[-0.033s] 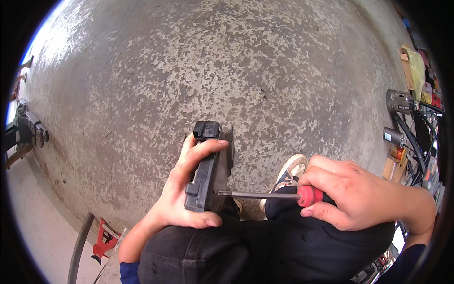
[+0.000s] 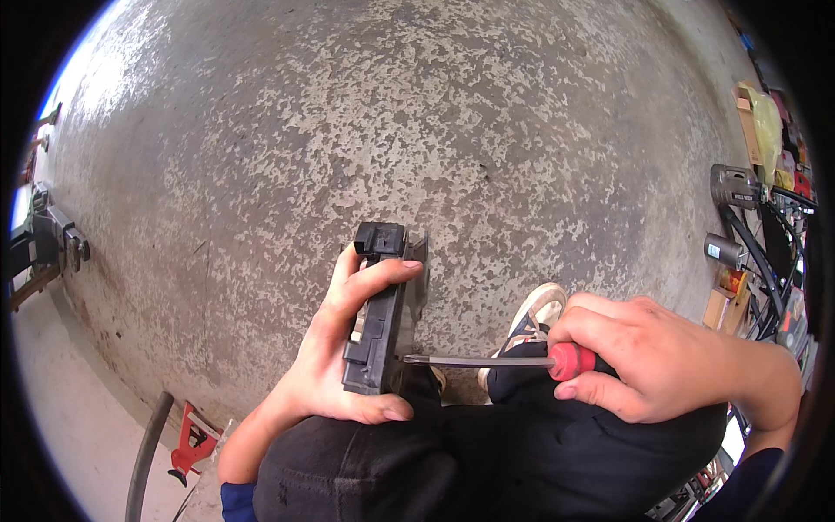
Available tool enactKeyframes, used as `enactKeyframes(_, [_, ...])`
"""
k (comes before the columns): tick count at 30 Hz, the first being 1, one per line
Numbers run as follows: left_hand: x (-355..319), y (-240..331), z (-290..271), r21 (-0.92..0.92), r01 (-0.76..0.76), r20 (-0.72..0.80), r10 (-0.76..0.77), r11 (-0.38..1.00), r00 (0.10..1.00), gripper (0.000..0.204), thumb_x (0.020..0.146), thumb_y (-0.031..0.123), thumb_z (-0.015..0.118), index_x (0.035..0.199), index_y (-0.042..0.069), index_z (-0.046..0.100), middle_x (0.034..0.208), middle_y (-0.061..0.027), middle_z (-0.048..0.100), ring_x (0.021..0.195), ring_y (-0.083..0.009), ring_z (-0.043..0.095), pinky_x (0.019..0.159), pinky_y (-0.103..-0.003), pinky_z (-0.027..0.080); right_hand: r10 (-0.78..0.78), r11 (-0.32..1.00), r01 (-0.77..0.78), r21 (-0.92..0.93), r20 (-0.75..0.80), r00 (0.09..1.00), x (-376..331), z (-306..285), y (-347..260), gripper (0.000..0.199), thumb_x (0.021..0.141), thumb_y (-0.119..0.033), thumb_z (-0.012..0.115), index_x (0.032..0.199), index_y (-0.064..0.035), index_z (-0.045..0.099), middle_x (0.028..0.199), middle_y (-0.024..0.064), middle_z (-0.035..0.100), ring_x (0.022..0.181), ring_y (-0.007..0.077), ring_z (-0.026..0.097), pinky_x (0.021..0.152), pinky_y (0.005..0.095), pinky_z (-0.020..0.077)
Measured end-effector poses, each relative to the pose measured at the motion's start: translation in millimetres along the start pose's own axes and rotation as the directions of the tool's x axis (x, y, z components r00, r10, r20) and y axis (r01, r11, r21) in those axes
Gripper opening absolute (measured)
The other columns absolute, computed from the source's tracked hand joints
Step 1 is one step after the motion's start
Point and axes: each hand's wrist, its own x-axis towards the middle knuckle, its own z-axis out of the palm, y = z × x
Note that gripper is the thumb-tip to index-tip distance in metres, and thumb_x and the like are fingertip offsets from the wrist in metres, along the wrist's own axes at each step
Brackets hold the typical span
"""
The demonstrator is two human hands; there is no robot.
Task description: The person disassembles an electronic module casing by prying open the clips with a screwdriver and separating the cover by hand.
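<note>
My left hand (image 2: pixel 335 348) is closed around a black plastic housing (image 2: pixel 379 317), a long boxy part with stepped edges, held upright above my left knee. The fingers wrap its far side and the thumb presses near its lower end. In my right hand (image 2: pixel 639 357) is a screwdriver (image 2: pixel 487 361) with a red handle and a steel shaft, gripped between thumb and curled fingers. Its shaft points left, and the tip is at the right side of the housing, near the lower end. Whether the tip touches the housing or sits in a screw I cannot tell.
Below the hands are my dark trousers (image 2: pixel 487 435) and a light shoe (image 2: pixel 535 317) on the worn concrete floor (image 2: pixel 487 157). A red jack stand (image 2: pixel 193 444) and a dark hose or bar (image 2: pixel 148 452) lie at lower left. Boxes (image 2: pixel 722 309), canisters (image 2: pixel 724 250) and clutter line the right edge.
The housing has turned slightly in my left hand, so less of its right face shows. The screwdriver tip has shifted a little toward me and to the right.
</note>
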Motion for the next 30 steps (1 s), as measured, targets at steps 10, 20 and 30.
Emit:
enactKeyframes(10, [6,10,10,-0.053,0.145,0.008,-0.145,0.988,0.989,0.109,0.059,0.067,0.080,0.139,0.003,0.045,0.129,-0.0178,0.050,0.125,-0.0320,0.042,0.110,-0.045,0.027,-0.230,0.724,-0.003,-0.690,-0.245,0.942,-2,19,-5,0.029,0.070,-0.013,0.068,0.097,-0.0104,0.061,0.067,0.0016,0.045,0.061,0.0196,0.058,0.056,0.0313,0.0461])
enactKeyframes(20, [8,12,13,-0.158,0.206,-0.140,-0.229,0.966,0.963,0.110,0.060,0.069,0.078,0.140,0.002,0.043,0.124,-0.0142,0.044,0.117,-0.0273,0.047,0.102,-0.040,0.036,-0.150,0.896,0.028,-0.443,-0.242,0.958,3,19,-3,0.036,0.072,-0.003,0.066,0.108,-0.0020,0.060,0.087,0.0115,0.051,0.079,0.0270,0.057,0.062,0.0371,0.0445])
enactKeyframes(30, [19,4,18,-0.162,0.229,-0.037,-0.237,0.960,0.971,0.119,0.060,0.083,0.070,0.141,0.001,0.042,0.127,-0.0160,0.047,0.122,-0.0248,0.046,0.103,-0.039,0.037,-0.452,0.645,-0.040,-0.763,-0.424,0.785,26,-3,32,0.005,0.079,-0.007,0.062,0.079,-0.0062,0.057,0.078,0.0079,0.051,0.068,0.0225,0.054,0.054,0.0335,0.0459])
